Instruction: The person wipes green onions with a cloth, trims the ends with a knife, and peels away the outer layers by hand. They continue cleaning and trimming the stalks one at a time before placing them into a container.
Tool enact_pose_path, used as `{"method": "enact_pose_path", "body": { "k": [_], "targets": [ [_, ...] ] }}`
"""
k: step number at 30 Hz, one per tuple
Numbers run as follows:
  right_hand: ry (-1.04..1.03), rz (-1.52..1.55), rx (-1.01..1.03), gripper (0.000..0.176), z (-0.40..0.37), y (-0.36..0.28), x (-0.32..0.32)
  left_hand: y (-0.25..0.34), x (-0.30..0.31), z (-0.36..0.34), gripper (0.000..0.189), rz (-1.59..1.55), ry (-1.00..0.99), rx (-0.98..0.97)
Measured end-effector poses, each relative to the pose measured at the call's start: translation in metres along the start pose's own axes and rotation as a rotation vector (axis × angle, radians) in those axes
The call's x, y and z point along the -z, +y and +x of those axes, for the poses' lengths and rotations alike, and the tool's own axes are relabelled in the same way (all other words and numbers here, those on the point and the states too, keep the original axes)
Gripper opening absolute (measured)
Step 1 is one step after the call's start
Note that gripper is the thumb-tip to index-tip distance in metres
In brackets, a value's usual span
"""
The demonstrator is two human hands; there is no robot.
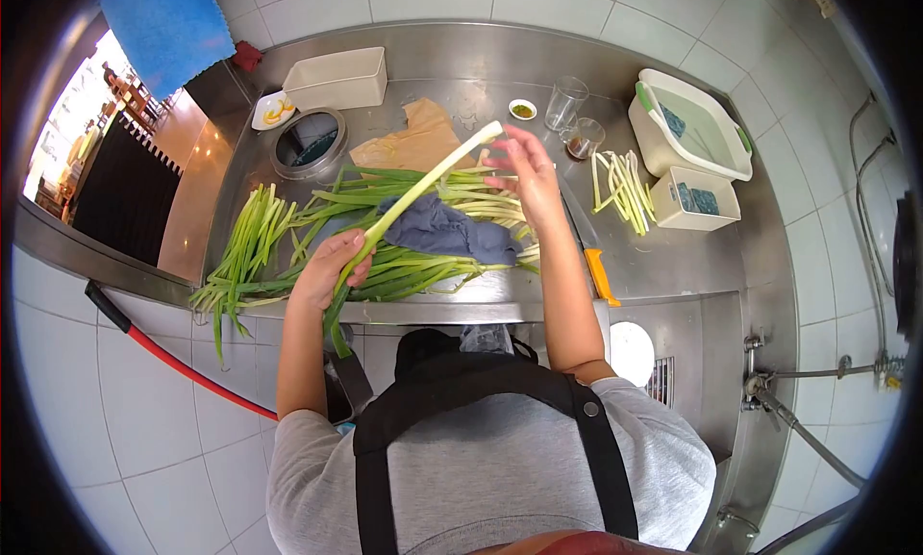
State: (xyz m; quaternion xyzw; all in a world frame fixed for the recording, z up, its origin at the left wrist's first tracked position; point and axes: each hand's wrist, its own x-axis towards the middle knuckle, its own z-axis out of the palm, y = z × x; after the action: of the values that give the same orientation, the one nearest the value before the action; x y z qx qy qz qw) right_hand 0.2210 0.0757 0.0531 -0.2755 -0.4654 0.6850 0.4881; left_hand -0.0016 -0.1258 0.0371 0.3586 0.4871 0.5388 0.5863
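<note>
My left hand [332,269] is closed round the green part of a long leek [435,175], which slants up to the right over the counter. Beside its white root end is my right hand [527,173], fingers spread and curved, fingertips right at the stalk. Beneath the leek lies a crumpled blue-grey cloth [452,230], on top of a pile of leeks [394,272] with their green leaves to the left. Just right of my right forearm a knife with an orange handle [600,278] rests on the steel counter [663,266].
Cut pale stalks [625,191] lie to the right, near a small white bin [697,201] and a large white tub [687,132]. Brown paper [413,137], a glass [566,103], a small sauce bowl [522,110] and a cream container [336,79] stand at the back.
</note>
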Motion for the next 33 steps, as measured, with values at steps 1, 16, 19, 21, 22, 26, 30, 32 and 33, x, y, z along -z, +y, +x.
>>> {"method": "enact_pose_path", "body": {
  "k": [1, 16, 19, 21, 22, 26, 30, 32, 33],
  "targets": [
    [0.002, -0.005, 0.000, 0.026, 0.002, 0.001, 0.005, -0.002, -0.002, 0.001, 0.026, 0.011, -0.018, 0.028],
    [0.010, -0.271, 0.118, 0.015, 0.006, 0.028, 0.052, -0.027, -0.033, 0.028, 0.021, 0.267, -0.041, 0.009],
    [0.240, -0.661, 0.412, 0.013, 0.004, 0.031, 0.058, -0.028, -0.035, 0.030, 0.021, 0.260, -0.038, 0.028],
    [0.299, -0.728, 0.455, 0.011, 0.006, 0.025, 0.068, -0.026, -0.036, 0.031, 0.021, 0.255, -0.034, 0.042],
    [0.332, -0.707, 0.503, 0.011, 0.008, 0.023, 0.072, -0.025, -0.038, 0.032, 0.021, 0.262, -0.064, 0.035],
    [0.410, -0.688, 0.572, 0.011, 0.010, 0.020, 0.081, -0.019, -0.047, 0.032, 0.022, 0.256, -0.091, 0.048],
    [0.726, -0.600, 0.667, 0.013, 0.019, -0.004, 0.119, -0.012, -0.035, 0.020, 0.022, 0.268, -0.098, 0.046],
    [0.761, -0.588, 0.677, 0.016, 0.029, -0.018, 0.161, -0.013, -0.015, 0.013, 0.019, 0.300, -0.038, 0.055],
    [0.673, -0.507, 0.585, 0.017, 0.027, -0.025, 0.165, -0.014, -0.014, 0.013, 0.019, 0.299, -0.036, 0.058]
  ]
}}
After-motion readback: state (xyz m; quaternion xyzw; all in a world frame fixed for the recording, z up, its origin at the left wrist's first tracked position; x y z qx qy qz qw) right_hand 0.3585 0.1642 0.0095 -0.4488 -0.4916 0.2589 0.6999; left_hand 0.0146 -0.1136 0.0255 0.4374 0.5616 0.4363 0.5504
